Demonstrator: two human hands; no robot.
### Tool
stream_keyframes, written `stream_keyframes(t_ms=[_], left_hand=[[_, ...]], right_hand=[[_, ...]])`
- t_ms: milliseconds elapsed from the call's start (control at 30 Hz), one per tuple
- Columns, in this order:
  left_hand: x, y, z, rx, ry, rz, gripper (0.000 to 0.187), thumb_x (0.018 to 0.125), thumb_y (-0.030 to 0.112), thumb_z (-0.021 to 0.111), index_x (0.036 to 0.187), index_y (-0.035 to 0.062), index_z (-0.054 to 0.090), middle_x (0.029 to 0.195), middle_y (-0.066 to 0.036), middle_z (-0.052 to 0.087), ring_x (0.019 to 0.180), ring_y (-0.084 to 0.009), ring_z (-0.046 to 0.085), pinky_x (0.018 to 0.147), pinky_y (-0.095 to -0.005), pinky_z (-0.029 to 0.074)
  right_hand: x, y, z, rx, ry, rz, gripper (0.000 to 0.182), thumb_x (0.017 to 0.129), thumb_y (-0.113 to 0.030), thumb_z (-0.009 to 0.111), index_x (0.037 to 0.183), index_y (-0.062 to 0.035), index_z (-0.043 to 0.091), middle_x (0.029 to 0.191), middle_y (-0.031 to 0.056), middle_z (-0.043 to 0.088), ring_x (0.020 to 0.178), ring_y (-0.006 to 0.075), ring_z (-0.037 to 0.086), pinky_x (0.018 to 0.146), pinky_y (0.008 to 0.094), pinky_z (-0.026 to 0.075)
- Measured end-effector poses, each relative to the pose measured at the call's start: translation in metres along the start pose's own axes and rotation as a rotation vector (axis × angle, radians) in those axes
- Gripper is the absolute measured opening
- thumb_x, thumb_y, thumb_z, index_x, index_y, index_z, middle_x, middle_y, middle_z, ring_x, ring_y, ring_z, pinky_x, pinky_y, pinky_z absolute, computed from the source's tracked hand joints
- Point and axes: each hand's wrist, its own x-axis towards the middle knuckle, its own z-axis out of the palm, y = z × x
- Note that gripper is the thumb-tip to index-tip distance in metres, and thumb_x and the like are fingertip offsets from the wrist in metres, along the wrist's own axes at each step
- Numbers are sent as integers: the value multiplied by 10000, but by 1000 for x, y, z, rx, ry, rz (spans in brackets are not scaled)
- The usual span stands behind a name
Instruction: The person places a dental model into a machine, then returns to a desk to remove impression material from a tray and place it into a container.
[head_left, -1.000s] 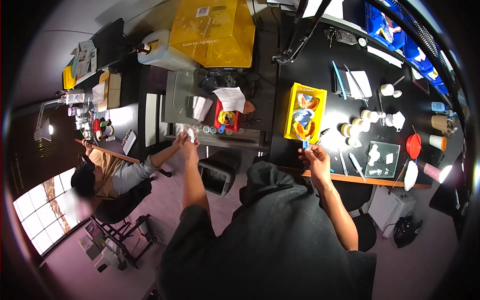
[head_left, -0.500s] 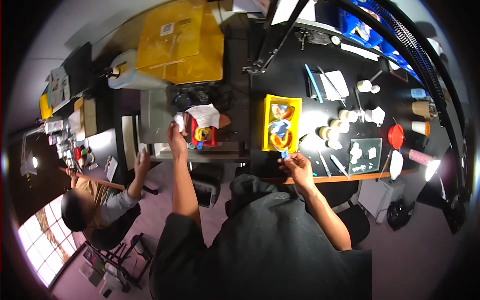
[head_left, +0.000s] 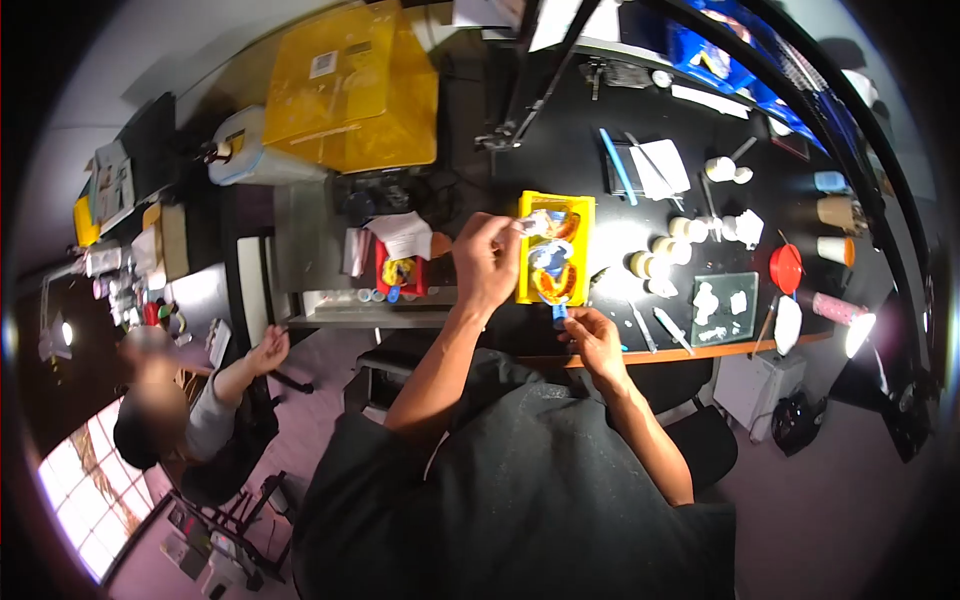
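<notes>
My left hand (head_left: 487, 262) is at the left rim of a yellow tray (head_left: 524, 275), its fingers pinched on a small whitish piece (head_left: 533, 224) over the tray's upper part. The tray holds dental impressions with orange-brown material. My right hand (head_left: 592, 338) is closed on the blue handle (head_left: 560, 314) of the lower impression (head_left: 556, 284), at the tray's near edge. Left of my left hand, a red tray (head_left: 418, 284) holds a yellow and blue item, with a white paper (head_left: 400, 236) partly over it.
Several pale round pieces (head_left: 656, 262), a glass plate (head_left: 724, 308), slim tools (head_left: 672, 331) and a red bowl (head_left: 786, 269) lie on the right. A yellow box (head_left: 350, 90) stands at the back left. A co-worker (head_left: 160, 400) sits at far left.
My left hand has moved right, from beside the red tray to over the yellow tray, with the whitish piece in it. The co-worker's head and arm have shifted.
</notes>
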Motion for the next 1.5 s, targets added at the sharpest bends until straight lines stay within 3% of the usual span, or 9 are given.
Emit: stream_keyframes(t_ms=[133, 200, 400, 467, 567, 667, 700, 1200, 1500], left_hand=[[-40, -97, -62, -270, 520, -551, 213, 946, 157, 629, 997, -47, 663, 851, -71, 658, 756, -138, 610, 720, -288, 480], [-59, -155, -85, -103, 708, -538, 221, 954, 167, 608, 983, -41, 677, 859, -88, 677, 771, -160, 617, 715, -321, 487], [-69, -215, -87, 465, 741, -495, 263, 780, 259, 789, 863, 26, 700, 767, -121, 704, 698, -295, 678, 699, -396, 537], [-68, -216, -87, 395, 589, -520, 326, 757, 291, 821, 901, 36, 677, 1014, -181, 693, 939, -318, 671, 801, -424, 523], [-74, -187, -80, 712, 470, -301, 599, 721, 342, 856, 1188, 65, 604, 1363, -250, 492, 1267, -378, 484, 980, -513, 410], [-74, -165, -74, 857, 261, -395, 941, 686, 408, 868, 1440, 110, 388, 1480, -242, 288, 1354, -431, 298, 1053, -577, 261], [-74, -170, -75, 837, 215, -361, 1106, 671, 407, 882, 1529, 146, 235, 1394, -238, 358, 1308, -434, 340, 1068, -585, 217], [-77, -157, -127, 621, 285, -223, 853, 661, 154, 855, 1389, 76, 417, 1262, -235, 509, 1232, -437, 440, 1034, -548, 385], [-51, -176, -309, 719, 476, -339, 756, 720, 200, 856, 1339, 3, 470, 1291, -211, 544, 1189, -372, 543, 1056, -455, 422]], right_hand=[[0, 14, -3, 75, 7, -37, 157, 976, -98, 594, 1103, -12, 626, 916, 36, 683, 774, 100, 620, 675, 228, 476], [-3, 9, -2, 73, -3, -8, 159, 972, -97, 605, 1110, -21, 618, 931, 42, 690, 785, 105, 625, 708, 239, 482], [7, 17, 1, 91, -46, 9, 141, 969, -107, 609, 1084, -26, 619, 970, 64, 711, 802, 111, 640, 711, 247, 483], [8, 12, 1, 67, -50, 4, 138, 969, -106, 608, 1081, -25, 619, 974, 67, 713, 807, 112, 643, 713, 248, 484], [7, 6, 2, 53, -48, 21, 136, 968, -100, 604, 1081, -26, 620, 968, 68, 711, 807, 113, 642, 721, 254, 489], [8, 6, 1, 31, -69, 37, 139, 971, -106, 598, 1088, -35, 625, 992, 68, 702, 822, 110, 633, 740, 253, 493], [6, 5, 1, 14, -70, 34, 138, 971, -103, 595, 1086, -33, 625, 992, 69, 702, 824, 110, 632, 742, 253, 494], [5, 1, 1, 31, -57, 15, 138, 968, -96, 603, 1082, -21, 616, 968, 65, 701, 831, 120, 636, 746, 268, 492], [1, 1, 4, 51, -62, 12, 133, 972, -106, 596, 1078, -26, 613, 961, 64, 705, 811, 106, 632, 730, 255, 491]])
